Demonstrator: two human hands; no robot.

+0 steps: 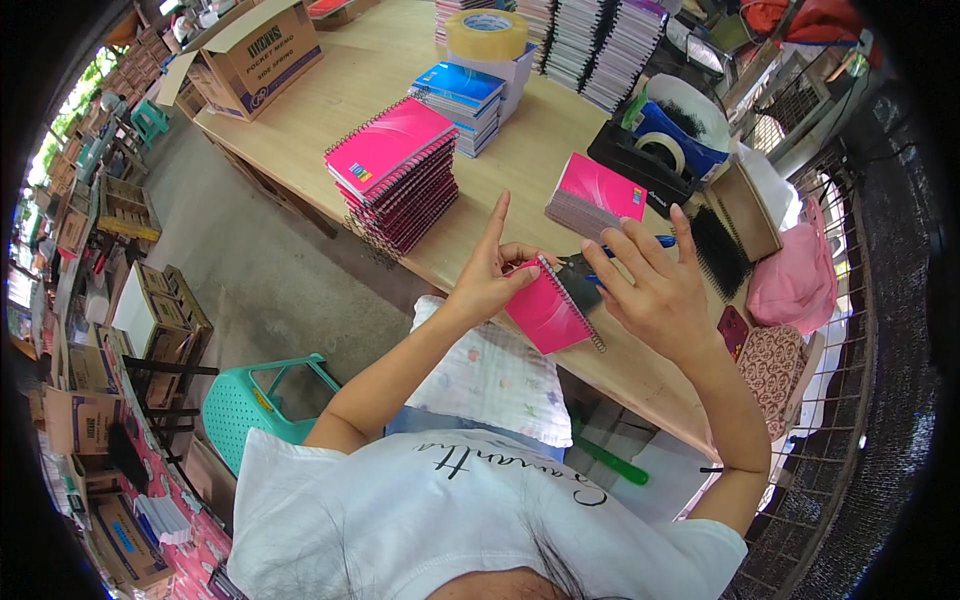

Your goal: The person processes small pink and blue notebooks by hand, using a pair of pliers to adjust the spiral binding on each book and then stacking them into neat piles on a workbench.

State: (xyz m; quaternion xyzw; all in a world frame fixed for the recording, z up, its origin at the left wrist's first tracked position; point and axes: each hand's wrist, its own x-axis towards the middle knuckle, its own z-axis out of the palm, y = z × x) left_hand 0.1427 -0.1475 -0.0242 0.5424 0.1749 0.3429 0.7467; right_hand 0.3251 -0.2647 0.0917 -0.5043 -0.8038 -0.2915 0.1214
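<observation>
My left hand (485,278) pinches a small pink spiral notebook (550,315) near one end of its wire binding, with the index finger pointing up. My right hand (648,285) grips dark-jawed pliers (576,274) with blue handles. Their jaws are close to the end of the wire coil; whether they touch it I cannot tell. Beyond my left hand rises a tall stack of pink spiral notebooks (400,170). A lower stack of pink notebooks (597,192), with no coil visible, lies just past my right hand.
Blue notebooks (462,90) and a roll of clear tape (487,35) stand farther back. A black tape dispenser (640,165) is at the right, near a pink bag (797,275) and a patterned pouch (770,365). An open carton (255,60) sits far left; a green stool (250,410) stands beside me.
</observation>
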